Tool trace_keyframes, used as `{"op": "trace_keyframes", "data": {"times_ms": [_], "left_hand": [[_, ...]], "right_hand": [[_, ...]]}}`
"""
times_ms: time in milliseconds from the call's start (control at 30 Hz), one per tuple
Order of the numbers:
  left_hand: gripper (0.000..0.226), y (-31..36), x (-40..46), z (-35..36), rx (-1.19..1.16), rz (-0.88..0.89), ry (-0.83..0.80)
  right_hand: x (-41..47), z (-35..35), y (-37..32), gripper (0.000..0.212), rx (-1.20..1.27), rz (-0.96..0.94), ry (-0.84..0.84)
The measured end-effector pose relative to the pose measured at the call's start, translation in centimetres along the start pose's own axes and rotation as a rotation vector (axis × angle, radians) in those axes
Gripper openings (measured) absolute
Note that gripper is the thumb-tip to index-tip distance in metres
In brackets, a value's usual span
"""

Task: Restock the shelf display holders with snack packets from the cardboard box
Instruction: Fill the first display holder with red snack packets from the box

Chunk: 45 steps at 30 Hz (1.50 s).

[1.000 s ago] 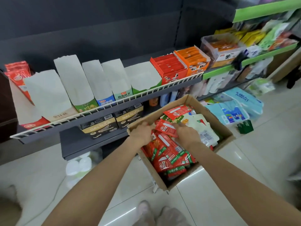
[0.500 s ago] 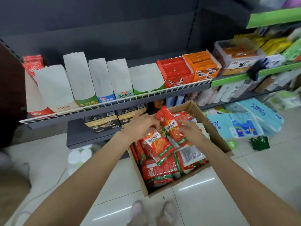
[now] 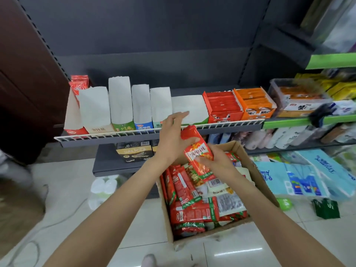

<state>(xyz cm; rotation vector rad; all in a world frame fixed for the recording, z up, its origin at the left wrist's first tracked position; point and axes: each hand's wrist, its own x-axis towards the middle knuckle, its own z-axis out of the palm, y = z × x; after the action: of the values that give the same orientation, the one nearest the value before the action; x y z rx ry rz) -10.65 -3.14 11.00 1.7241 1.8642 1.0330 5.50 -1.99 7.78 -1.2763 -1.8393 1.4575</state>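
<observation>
A red snack packet [image 3: 198, 151] is held up above the open cardboard box [image 3: 194, 241], which sits on the floor full of red and green packets [image 3: 189, 212]. My right hand [image 3: 218, 163] grips the packet's lower half from the right. My left hand [image 3: 170, 139] holds its top end between thumb and palm, fingers stretched up toward the shelf. On the wire-fronted shelf [image 3: 134, 133] stand several white display holders [image 3: 119, 102], most showing no packets; the leftmost holder [image 3: 76, 120] has red packets behind it.
Red [image 3: 223, 106] and orange [image 3: 254, 103] product boxes fill the shelf's right end. Blue tissue packs [image 3: 300, 176] and a green box [image 3: 326, 209] lie on the floor right of the carton. A lower shelf holds dark boxes [image 3: 134, 151]. A brown cabinet [image 3: 23, 93] stands left.
Both hands lifted one red packet out of the box and raised it toward the shelf. The view has moved closer to the shelf and swung left.
</observation>
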Motion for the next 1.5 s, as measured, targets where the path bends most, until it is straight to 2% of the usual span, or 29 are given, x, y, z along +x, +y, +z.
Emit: {"op": "trace_keyframes", "data": {"times_ms": [100, 200, 367, 600, 700, 833, 1033, 1267, 1500], "left_hand": [[0.082, -1.2, 0.2, -2.6, -0.379, -0.323, -0.027], [0.070, -3.5, 0.2, -5.7, -0.509, -0.414, -0.073], [0.054, -8.0, 1.1, -12.8, -0.593, -0.357, 0.057], [0.021, -15.4, 2.4, -23.8, -0.502, -0.224, 0.041], [0.019, -18.3, 3.0, -27.4, -0.470, -0.200, 0.059], [0.030, -22.1, 4.9, -31.0, -0.446, -0.241, 0.119], [0.011, -26.6, 9.2, -34.9, -0.440, -0.191, 0.158], [0.014, -29.9, 15.7, -37.7, -0.420, -0.188, 0.231], [0.022, -32.8, 19.4, -37.5, -0.506, -0.266, 0.187]], "right_hand": [[1.1, 2.0, -2.3, 0.027, 0.142, 0.032, 0.022], [2.7, 4.6, -4.8, 0.029, 0.195, 0.057, 0.003], [6.0, 11.5, -9.0, 0.026, 0.131, -0.004, -0.009], [11.9, 21.9, -15.2, 0.029, 0.072, -0.043, -0.037], [14.3, 25.9, -17.2, 0.030, 0.077, -0.055, -0.038], [17.8, 29.9, -19.7, 0.033, 0.062, -0.064, 0.009], [24.8, 32.6, -23.0, 0.034, 0.021, -0.135, 0.037], [33.3, 33.5, -25.7, 0.037, -0.059, -0.196, -0.004], [37.3, 33.7, -26.3, 0.042, -0.221, -0.167, -0.036]]}}
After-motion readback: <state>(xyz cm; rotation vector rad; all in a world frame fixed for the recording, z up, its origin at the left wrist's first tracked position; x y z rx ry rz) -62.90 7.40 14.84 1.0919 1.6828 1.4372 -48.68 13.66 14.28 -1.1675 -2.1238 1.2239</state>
